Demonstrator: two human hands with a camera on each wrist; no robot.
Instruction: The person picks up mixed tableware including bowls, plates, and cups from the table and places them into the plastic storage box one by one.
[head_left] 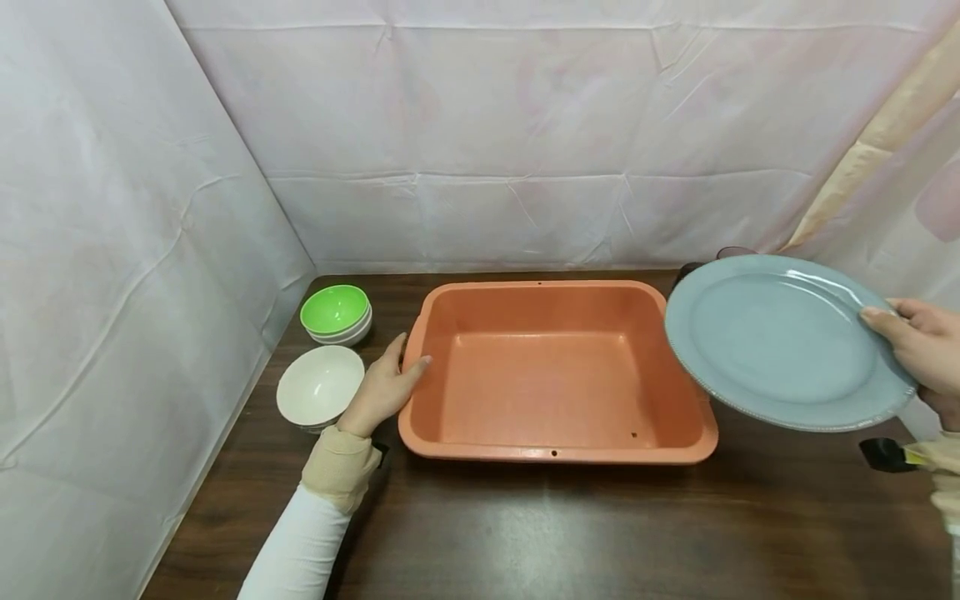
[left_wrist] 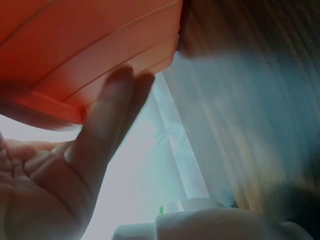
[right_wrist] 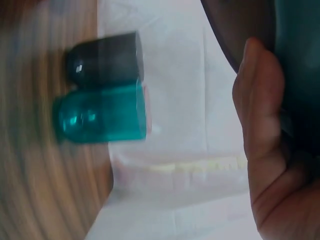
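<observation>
"Well, what could go wrong?"
"The plate [head_left: 783, 342], by the right end of the tub [head_left: 480, 452]: the right hand [head_left: 921, 346] pinches one edge, so a slack thumb might drop it. The left hand [head_left: 384, 386] grips the tub's rim."
"Containers?"
"Nothing shows in the tub; the green bowl [head_left: 334, 309] sits in white bowls [head_left: 356, 336]."

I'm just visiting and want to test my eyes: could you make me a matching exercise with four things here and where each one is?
Things:
1. blue-grey plate
2. orange tub
3. green bowl
4. teal cup

Places:
A. topmost in a stack
B. held up in the right hand
C. beside a dark cup
D. on the table, edge gripped by the left hand

Pairs: 1-B, 2-D, 3-A, 4-C
</observation>
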